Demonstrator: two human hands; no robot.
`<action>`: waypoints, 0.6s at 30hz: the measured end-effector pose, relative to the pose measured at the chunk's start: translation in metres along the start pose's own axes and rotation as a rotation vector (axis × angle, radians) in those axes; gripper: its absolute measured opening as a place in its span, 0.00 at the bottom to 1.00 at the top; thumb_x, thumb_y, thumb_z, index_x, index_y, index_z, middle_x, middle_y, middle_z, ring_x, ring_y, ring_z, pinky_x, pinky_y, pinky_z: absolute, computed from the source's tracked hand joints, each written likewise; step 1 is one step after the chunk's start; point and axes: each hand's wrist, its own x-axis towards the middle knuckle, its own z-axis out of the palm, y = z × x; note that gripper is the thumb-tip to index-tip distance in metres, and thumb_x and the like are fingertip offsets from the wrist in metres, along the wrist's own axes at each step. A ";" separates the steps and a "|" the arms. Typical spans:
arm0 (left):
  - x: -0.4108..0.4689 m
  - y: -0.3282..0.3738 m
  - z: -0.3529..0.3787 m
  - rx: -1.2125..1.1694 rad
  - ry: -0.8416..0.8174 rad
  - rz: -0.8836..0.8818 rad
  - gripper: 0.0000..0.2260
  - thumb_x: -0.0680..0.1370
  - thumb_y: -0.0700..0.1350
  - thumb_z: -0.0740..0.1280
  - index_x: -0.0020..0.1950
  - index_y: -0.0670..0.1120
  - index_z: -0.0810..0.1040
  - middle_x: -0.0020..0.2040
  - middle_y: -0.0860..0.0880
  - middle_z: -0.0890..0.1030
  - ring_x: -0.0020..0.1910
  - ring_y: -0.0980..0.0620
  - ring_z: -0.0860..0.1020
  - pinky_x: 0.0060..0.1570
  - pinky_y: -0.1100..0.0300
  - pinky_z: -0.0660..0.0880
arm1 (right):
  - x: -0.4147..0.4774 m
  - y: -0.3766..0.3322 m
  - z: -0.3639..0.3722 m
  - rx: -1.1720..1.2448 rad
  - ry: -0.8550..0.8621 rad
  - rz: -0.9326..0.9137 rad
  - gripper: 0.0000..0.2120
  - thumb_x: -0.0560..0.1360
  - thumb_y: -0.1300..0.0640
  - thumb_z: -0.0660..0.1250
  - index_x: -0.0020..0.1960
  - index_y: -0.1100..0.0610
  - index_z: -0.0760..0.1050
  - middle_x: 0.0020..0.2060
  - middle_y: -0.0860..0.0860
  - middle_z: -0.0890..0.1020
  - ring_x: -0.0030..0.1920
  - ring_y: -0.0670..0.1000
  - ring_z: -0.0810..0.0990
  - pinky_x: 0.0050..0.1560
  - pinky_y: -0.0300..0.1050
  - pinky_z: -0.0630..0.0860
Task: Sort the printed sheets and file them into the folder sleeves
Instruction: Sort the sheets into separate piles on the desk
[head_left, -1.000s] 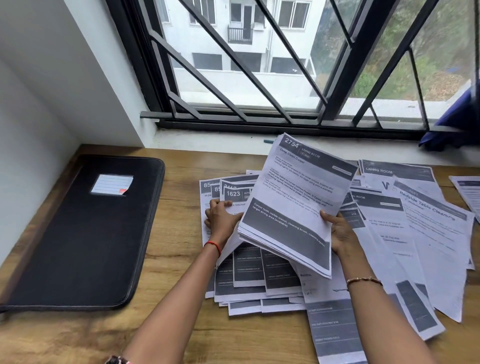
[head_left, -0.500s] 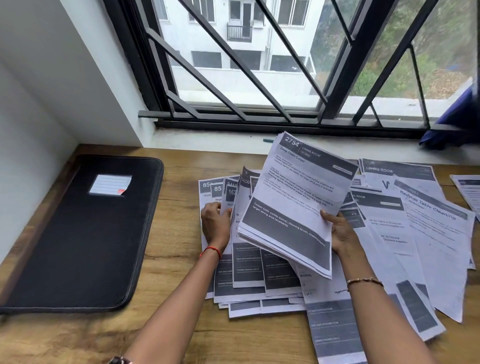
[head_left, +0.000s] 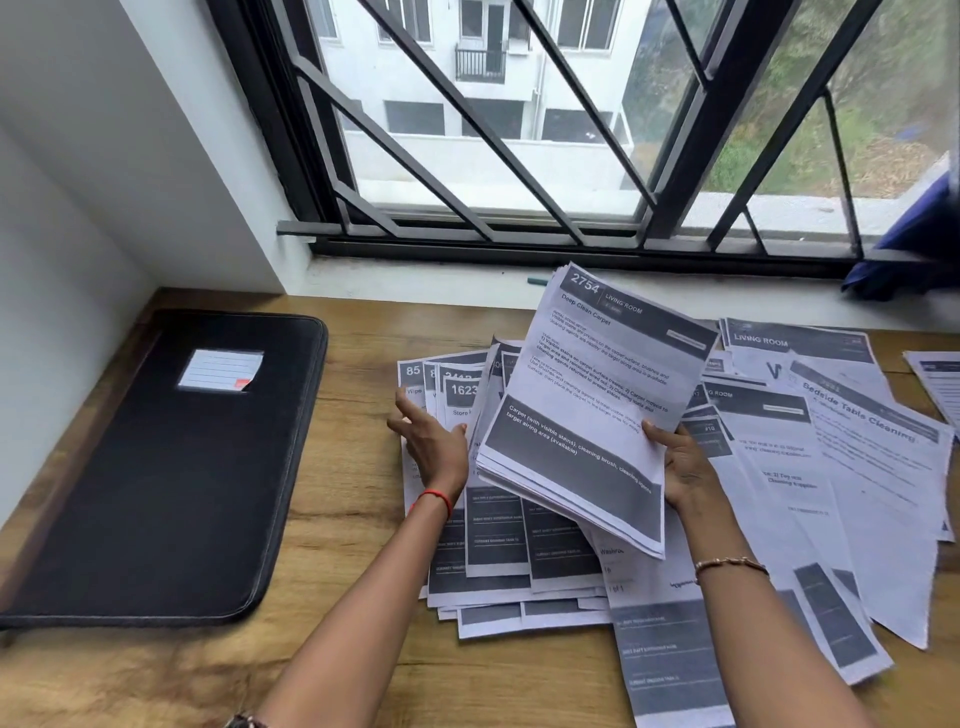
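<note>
The right hand (head_left: 680, 470) gripped a thick stack of white printed sheets with dark grey bands (head_left: 597, 405) by its lower right edge, thumb curled over the top sheet and fingers beneath, so that the stack stood tilted up off the wooden worktop (head_left: 353, 545); the top sheet read "2754 Living Room, Deep Clean Carpet". Just left of that stack the left hand (head_left: 434, 447) was held open, fingers straight and spread, holding nothing, over a fanned pile of similar printed sheets (head_left: 498, 540) lying flat below it; whether it touched them could not be told. A red thread (head_left: 434, 496) circled the left wrist and a beaded bracelet (head_left: 730, 564) the right. More loose printed sheets (head_left: 857, 467) lay overlapping to the right of the right hand. Well to the left of the left hand lay a closed black zip folder (head_left: 166, 467) with a small white label (head_left: 221, 370) on its cover. Beyond both hands stood a window with a black metal grille (head_left: 467, 171), a blue cloth (head_left: 904, 254) on its sill at the far right.
</note>
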 end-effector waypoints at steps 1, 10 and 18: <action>0.002 -0.001 0.000 0.032 -0.011 -0.029 0.28 0.68 0.33 0.73 0.65 0.35 0.66 0.63 0.35 0.66 0.54 0.40 0.73 0.58 0.50 0.71 | 0.000 0.000 0.000 -0.003 0.002 -0.003 0.15 0.75 0.71 0.58 0.51 0.55 0.76 0.38 0.50 0.85 0.38 0.52 0.85 0.37 0.52 0.82; -0.006 -0.011 0.001 0.269 -0.048 0.286 0.11 0.74 0.36 0.67 0.55 0.36 0.77 0.60 0.39 0.75 0.59 0.40 0.70 0.53 0.52 0.70 | 0.003 0.001 -0.001 -0.008 0.006 0.003 0.15 0.74 0.72 0.59 0.51 0.56 0.76 0.39 0.51 0.85 0.39 0.53 0.85 0.40 0.54 0.82; 0.000 -0.014 0.002 0.323 -0.017 0.044 0.18 0.75 0.46 0.69 0.62 0.41 0.77 0.76 0.37 0.50 0.75 0.37 0.48 0.72 0.44 0.48 | 0.002 0.000 -0.001 -0.013 0.000 0.009 0.15 0.74 0.72 0.58 0.51 0.55 0.75 0.38 0.51 0.85 0.38 0.53 0.85 0.39 0.55 0.81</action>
